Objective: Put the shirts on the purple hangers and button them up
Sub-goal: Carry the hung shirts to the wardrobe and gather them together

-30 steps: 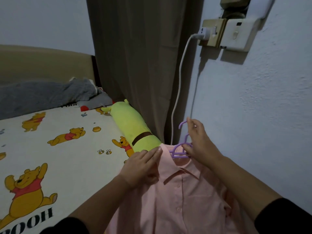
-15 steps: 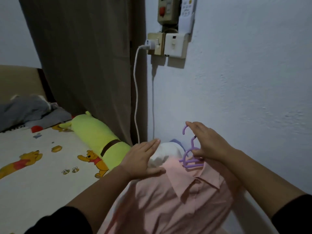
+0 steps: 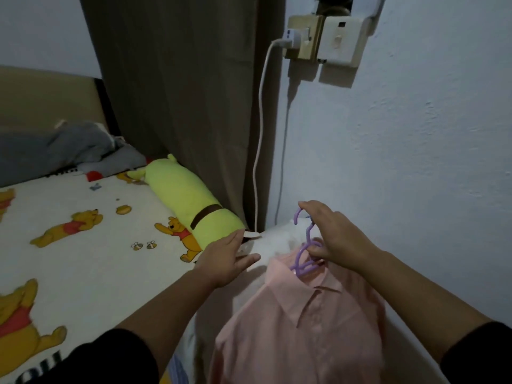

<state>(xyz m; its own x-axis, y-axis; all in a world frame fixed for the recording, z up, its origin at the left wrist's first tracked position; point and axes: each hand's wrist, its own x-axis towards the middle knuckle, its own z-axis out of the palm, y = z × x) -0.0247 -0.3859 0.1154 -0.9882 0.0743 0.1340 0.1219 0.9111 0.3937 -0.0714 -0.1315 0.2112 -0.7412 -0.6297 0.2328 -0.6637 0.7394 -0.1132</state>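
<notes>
The right hand point(image 3: 336, 239) grips the purple plastic hanger point(image 3: 304, 253) by its neck, the pale pink button-up shirt point(image 3: 299, 328) hanging straight below it. The left hand point(image 3: 225, 260), fingers straight, presses white cloth point(image 3: 279, 239) just beside.

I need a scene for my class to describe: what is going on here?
A person stands by a bed with a pink shirt already on a purple hanger. The right hand holds the hanger near its hook. The left hand, fingers straight, rests on white cloth beside the shirt.
</notes>
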